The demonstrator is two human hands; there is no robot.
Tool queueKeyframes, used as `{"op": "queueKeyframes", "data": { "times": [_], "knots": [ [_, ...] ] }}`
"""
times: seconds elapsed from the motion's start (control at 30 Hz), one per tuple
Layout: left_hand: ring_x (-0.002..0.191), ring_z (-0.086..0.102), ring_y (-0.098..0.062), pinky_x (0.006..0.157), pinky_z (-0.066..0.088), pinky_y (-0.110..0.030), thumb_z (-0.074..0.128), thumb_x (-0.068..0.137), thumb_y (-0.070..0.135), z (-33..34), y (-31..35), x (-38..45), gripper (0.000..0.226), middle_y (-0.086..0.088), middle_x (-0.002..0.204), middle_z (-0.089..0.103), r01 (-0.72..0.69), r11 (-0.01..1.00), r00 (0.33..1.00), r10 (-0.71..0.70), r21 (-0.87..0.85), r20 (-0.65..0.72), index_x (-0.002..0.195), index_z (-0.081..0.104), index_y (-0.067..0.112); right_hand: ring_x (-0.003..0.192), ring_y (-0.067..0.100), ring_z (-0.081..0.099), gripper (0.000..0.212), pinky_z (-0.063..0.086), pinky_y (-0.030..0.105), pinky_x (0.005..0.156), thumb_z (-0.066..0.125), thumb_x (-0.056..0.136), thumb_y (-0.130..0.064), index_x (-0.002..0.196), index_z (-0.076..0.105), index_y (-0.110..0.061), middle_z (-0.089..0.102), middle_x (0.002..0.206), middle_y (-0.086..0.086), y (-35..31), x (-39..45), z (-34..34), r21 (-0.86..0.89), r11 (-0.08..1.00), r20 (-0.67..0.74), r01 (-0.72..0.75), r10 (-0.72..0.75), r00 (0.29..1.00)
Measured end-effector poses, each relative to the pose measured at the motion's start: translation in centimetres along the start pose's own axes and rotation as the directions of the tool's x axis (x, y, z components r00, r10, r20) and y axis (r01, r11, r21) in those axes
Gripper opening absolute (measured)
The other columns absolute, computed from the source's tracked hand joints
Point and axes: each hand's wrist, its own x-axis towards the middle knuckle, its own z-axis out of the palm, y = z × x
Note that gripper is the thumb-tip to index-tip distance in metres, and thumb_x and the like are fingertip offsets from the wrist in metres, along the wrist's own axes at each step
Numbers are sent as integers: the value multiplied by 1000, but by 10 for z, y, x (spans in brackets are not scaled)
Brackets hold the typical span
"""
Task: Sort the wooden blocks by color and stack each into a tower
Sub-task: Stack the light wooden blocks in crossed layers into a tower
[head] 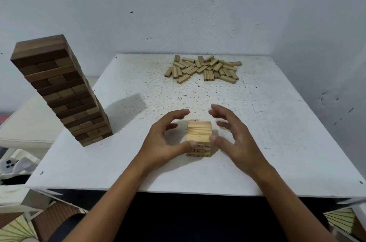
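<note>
Two towers on the speckled white counter (267, 132): one tall dark brown wooden block tower (61, 91) at the left, one short pale wooden block stack (199, 138) near the front edge. Two hands flank that short stack, left hand (164, 142) and right hand (235, 136), thumbs touching its front corners, fingers spread and released. Far back lies one loose pile of pale wooden blocks (204, 69), too jumbled to count. The stack's lower layers sit partly behind the thumbs.
</note>
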Motion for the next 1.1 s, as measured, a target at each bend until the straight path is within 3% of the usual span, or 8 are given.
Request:
{"op": "queueKeyframes", "data": {
  "times": [0.1, 0.2, 0.27, 0.37, 0.5, 0.63, 0.87, 1.1],
  "knots": [
    [138, 40, -8, 117, 28, -40, 55, 78, 71, 7, 6, -1, 77, 11, 145, 50, 55, 989, 998, -58, -138, -16, 138, 48, 24, 137, -5, 34, 69, 26, 33, 118, 43, 82, -69, 146, 30, -45, 41, 145, -28, -8, 0, 10, 207, 970, -74, -126, 144, 987],
    [141, 24, 9, 120, 15, -34, 37, 72, 89, 19, 17, -1, 90, 19, 154, 34, 156, 969, 986, -166, -194, -35, 145, 35, 37, 144, -4, 20, 103, 14, 22, 118, 30, 59, -100, 148, 18, -50, 28, 154, -26, -15, -1, 24, 331, 917, -84, -221, 263, 961],
    [138, 7, 20, 121, 3, -28, 32, 64, 95, 28, 23, -1, 105, 25, 157, 13, 231, 956, 971, -238, -181, -19, 150, 25, 37, 144, -12, 2, 118, 5, 14, 116, 22, 49, -105, 150, 9, -46, 8, 159, -26, -19, -3, 32, 284, 927, -73, -244, 274, 959],
    [142, -10, 12, 122, -6, -34, 21, 49, 105, 40, 21, -2, 124, 39, 148, -6, 287, 945, 956, -293, -156, -16, 152, 11, 38, 123, -32, -19, 124, -5, 4, 100, 9, 38, -108, 146, -1, -50, -15, 140, -42, -26, -6, 38, 180, 945, -71, -273, 290, 955],
    [145, -12, 7, 123, -6, -40, 16, 53, 104, 45, 21, -5, 117, 22, 160, -8, 258, 940, 963, -270, -223, -23, 151, 7, 42, 139, -16, -16, 118, -5, 22, 113, 9, 43, -107, 147, -4, -52, -12, 157, -29, -24, -4, 41, 226, 941, -76, -250, 273, 959],
    [144, -13, 7, 122, -9, -40, 15, 51, 105, 49, 26, -2, 118, 21, 160, -8, 237, 936, 967, -253, -260, -29, 151, 4, 42, 147, -2, -11, 74, 6, 51, 122, 15, 55, -104, 123, -4, -83, -8, 158, -29, -26, -2, 49, 293, 931, -58, -218, 245, 968],
    [147, -9, 0, 122, -7, -44, 20, 54, 103, 54, 31, -1, 100, 17, 162, 0, 174, 923, 976, -207, -343, -64, 140, 3, 54, 146, -3, -16, 83, -2, 51, 122, 11, 53, -104, 128, -12, -76, -12, 159, -26, -30, -2, 53, 298, 938, -75, -177, 208, 975],
    [148, -5, -1, 122, -6, -44, 21, 56, 103, 54, 29, 0, 99, 15, 162, 5, 170, 923, 975, -208, -346, -76, 141, 9, 53, 147, 0, -14, 82, 0, 51, 122, 12, 54, -104, 128, -9, -77, -11, 159, -26, -30, -3, 54, 305, 935, -66, -180, 209, 976]
  ]
}}
